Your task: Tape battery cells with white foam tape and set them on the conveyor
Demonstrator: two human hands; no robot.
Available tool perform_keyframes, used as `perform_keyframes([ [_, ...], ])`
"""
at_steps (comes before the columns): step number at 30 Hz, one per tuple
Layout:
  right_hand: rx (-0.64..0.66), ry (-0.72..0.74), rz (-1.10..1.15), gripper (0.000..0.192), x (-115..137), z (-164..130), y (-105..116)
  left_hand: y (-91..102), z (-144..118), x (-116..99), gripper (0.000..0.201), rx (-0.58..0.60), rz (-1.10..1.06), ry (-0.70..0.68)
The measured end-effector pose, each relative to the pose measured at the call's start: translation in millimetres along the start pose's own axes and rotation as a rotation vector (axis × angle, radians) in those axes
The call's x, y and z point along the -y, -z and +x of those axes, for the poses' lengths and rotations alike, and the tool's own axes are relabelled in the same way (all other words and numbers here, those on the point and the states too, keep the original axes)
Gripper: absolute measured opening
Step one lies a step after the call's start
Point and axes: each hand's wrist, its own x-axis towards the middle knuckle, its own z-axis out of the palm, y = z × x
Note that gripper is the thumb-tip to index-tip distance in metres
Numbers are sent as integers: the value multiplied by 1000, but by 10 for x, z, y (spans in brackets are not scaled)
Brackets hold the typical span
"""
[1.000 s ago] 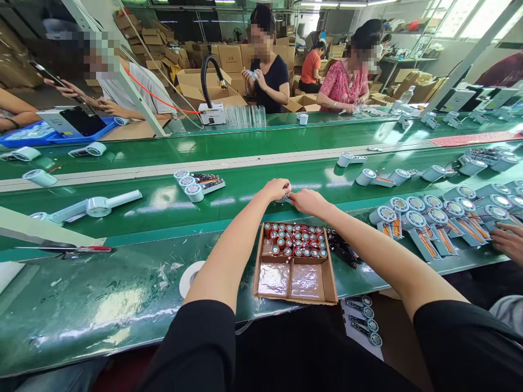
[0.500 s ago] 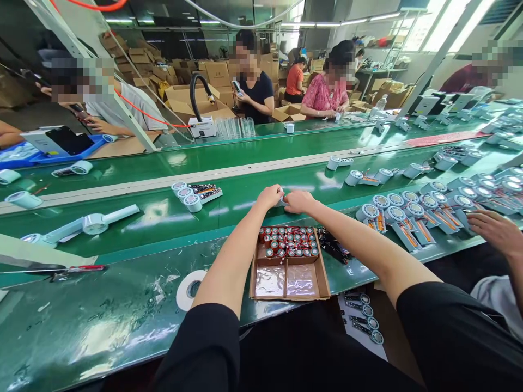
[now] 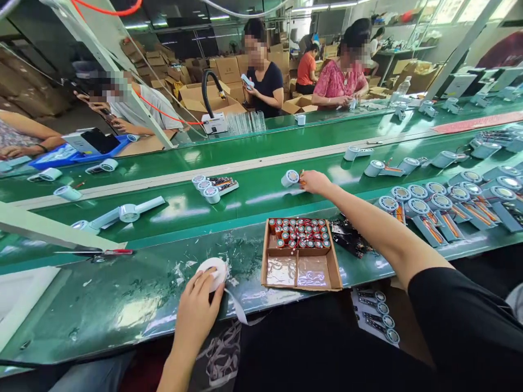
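My left hand [image 3: 196, 302] is closed over a roll of white tape [image 3: 219, 271] lying on the near bench, its fingers reaching into the centre. A loose strip of tape hangs from the roll toward the bench's front edge. Out over the green belt, my right hand [image 3: 316, 182] grips the far-from-round end of a light-blue handheld fan body [image 3: 290, 178], whose round head points left. Between my hands sits a cardboard box [image 3: 265, 272] with red-wrapped battery cells [image 3: 300, 233] in its rear part. Black strips [image 3: 351, 238] lie right of the box.
Three fan bodies [image 3: 210, 190] lie left on the belt; many more [image 3: 429, 201] crowd the right. Scissors [image 3: 116, 252] rest near a slanted white post [image 3: 53, 220]. Several people work across the line. Under the bench are fan parts [image 3: 382, 316] and tape scraps [image 3: 224, 348].
My left hand has left the right hand and come down to the tape roll. My right hand stays over the belt with the fan body now visible. The view has shifted left.
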Motion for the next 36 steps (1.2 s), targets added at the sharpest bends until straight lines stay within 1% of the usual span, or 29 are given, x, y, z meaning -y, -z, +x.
perform_keyframes([
  [2,-38,13,-26,31,16,103,-10,-73,-247,25,42,-10,25,-19],
  [3,-48,23,-38,31,32,153,-22,-103,-303,21,42,-23,25,-26],
  [5,-52,49,-56,31,58,231,-57,-137,-329,22,42,-33,13,-35],
  [9,-65,79,-73,29,-10,272,-121,-84,-235,97,40,-1,12,-41],
  [14,-102,6,-78,28,-183,196,-152,64,-38,130,34,92,58,-70],
  [17,-108,-53,-75,30,-222,151,-167,110,27,99,35,116,76,-92],
  [22,-99,-64,-39,33,-210,69,-140,166,-19,32,37,167,75,-69],
  [26,-118,-110,23,34,-154,-21,-64,266,-39,-134,37,187,20,-12],
  [29,-148,-174,92,37,-68,-101,13,333,6,-327,35,125,-37,3],
  [32,-158,-213,171,35,56,-182,148,375,74,-516,30,-5,-75,-57],
  [34,-172,-206,227,34,177,-260,267,403,121,-634,27,-96,-83,-107],
  [36,-196,-159,293,40,361,-399,380,439,175,-756,26,-188,-79,-161],
])
